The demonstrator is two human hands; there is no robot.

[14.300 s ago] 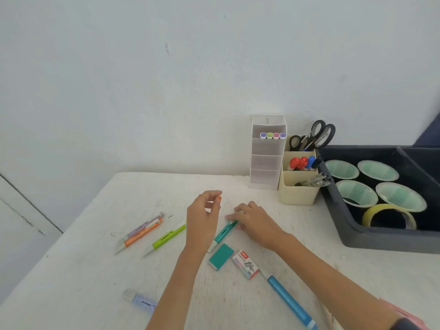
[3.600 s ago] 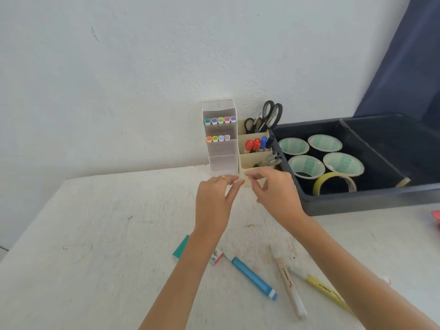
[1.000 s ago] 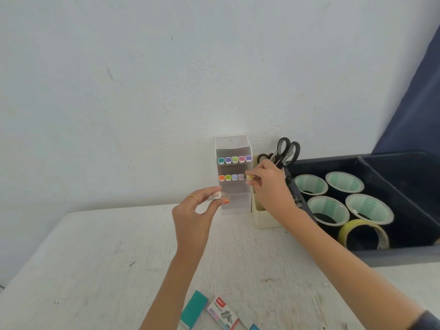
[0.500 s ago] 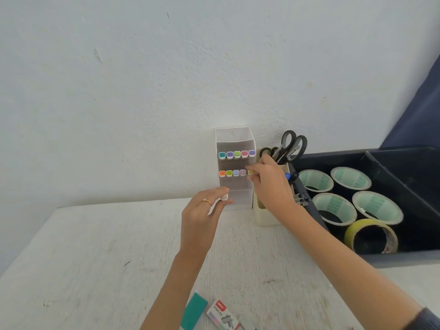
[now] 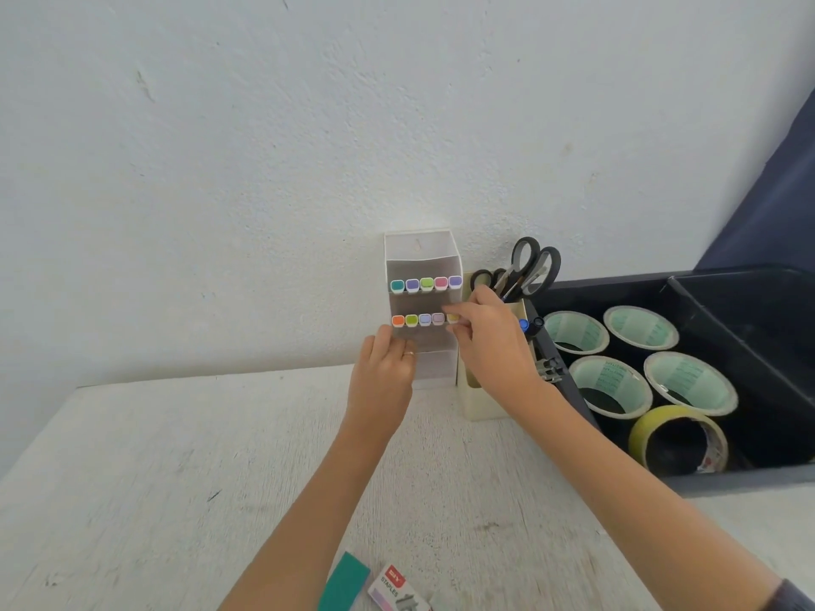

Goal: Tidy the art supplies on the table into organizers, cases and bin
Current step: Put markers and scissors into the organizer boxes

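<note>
A white tiered organizer [image 5: 422,262] stands against the wall and holds two rows of pastel markers, caps facing me. My right hand [image 5: 487,346] pinches the yellow marker [image 5: 453,318] at the right end of the second row. My left hand [image 5: 386,368] reaches up to the front of the third tier, fingers against it. Its back faces me, so anything between its fingers is hidden. A teal eraser [image 5: 345,584] and a box of staples [image 5: 397,589] lie on the white table [image 5: 154,478] at the bottom edge.
A cream pen cup [image 5: 485,405] with black scissors [image 5: 531,266] and pens stands right of the organizer. A dark bin [image 5: 758,476] on the right holds several tape rolls, one of them yellow [image 5: 639,436]. The wall is close behind.
My left hand, which pinched a small white piece in the air, has risen to the organizer's third tier. My right hand stays at the yellow marker in the second row.
</note>
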